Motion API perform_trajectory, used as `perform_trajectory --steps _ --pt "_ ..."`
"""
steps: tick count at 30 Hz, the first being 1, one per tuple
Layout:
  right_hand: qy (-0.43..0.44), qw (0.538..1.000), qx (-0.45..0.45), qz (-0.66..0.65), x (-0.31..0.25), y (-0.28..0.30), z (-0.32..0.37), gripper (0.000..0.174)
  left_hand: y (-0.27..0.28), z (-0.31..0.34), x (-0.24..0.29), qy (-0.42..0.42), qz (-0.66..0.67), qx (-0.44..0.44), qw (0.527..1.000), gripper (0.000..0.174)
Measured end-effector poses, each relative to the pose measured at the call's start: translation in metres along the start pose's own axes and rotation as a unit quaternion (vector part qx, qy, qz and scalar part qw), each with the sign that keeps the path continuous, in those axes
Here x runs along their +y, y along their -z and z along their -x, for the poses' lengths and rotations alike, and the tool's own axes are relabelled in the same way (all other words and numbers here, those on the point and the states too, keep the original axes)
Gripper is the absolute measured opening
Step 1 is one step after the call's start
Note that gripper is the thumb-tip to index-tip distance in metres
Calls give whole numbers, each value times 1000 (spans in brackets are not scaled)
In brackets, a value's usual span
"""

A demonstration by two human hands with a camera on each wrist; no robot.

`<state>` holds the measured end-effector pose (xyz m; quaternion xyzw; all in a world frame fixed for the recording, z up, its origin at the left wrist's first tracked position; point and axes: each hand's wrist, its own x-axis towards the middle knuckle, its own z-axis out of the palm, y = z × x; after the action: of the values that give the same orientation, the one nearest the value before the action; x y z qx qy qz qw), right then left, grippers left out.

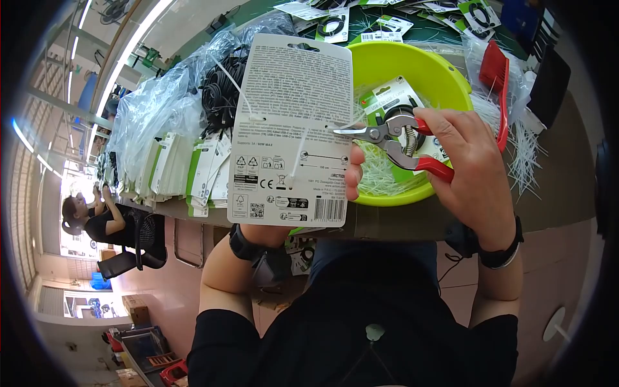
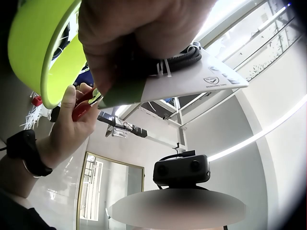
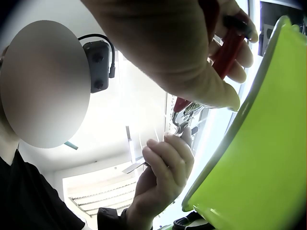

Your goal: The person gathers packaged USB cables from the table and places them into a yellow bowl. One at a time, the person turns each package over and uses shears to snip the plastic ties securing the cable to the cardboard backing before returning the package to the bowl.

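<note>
In the head view, my left hand (image 1: 354,171) holds a white printed packaging card (image 1: 290,84) up from behind, its back side facing me; most of the hand is hidden by the card. White plastic ties (image 1: 298,158) poke out through holes in the card. A black cable (image 2: 184,60) is fastened to the other face, as the left wrist view shows. My right hand (image 1: 474,164) grips red-handled pruning shears (image 1: 374,134) by both handles. Their blade tips are slightly parted, right at a small hole near the card's right edge.
Beyond the shears stands a lime-green basin (image 1: 451,97) with another cable card (image 1: 387,97) and cut ties inside. A red brush (image 1: 495,71) and loose ties (image 1: 525,155) lie to its right. Stacked cards (image 1: 171,168) and plastic bags (image 1: 155,97) are left. Another person (image 1: 116,222) sits far left.
</note>
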<state>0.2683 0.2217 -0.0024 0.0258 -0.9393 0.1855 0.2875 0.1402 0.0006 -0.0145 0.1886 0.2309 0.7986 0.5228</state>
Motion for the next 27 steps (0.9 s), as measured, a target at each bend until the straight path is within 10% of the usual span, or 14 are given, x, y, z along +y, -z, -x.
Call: perform_trajectory --steps 8,11,20,27 --pt "-75 985 -19 -156 15 -5 -1 49 -1 -11 1 24 51 -43 997 86" --pt "-100 968 144 -181 20 -1 -9 55 -1 -14 -3 32 52 -63 996 85" --pt "30 997 43 -50 -4 7 -24 57 -26 -8 -8 69 -146 90 983 85" --pt "50 995 68 -59 -8 4 -26 47 -25 -7 -7 80 -28 89 992 84"
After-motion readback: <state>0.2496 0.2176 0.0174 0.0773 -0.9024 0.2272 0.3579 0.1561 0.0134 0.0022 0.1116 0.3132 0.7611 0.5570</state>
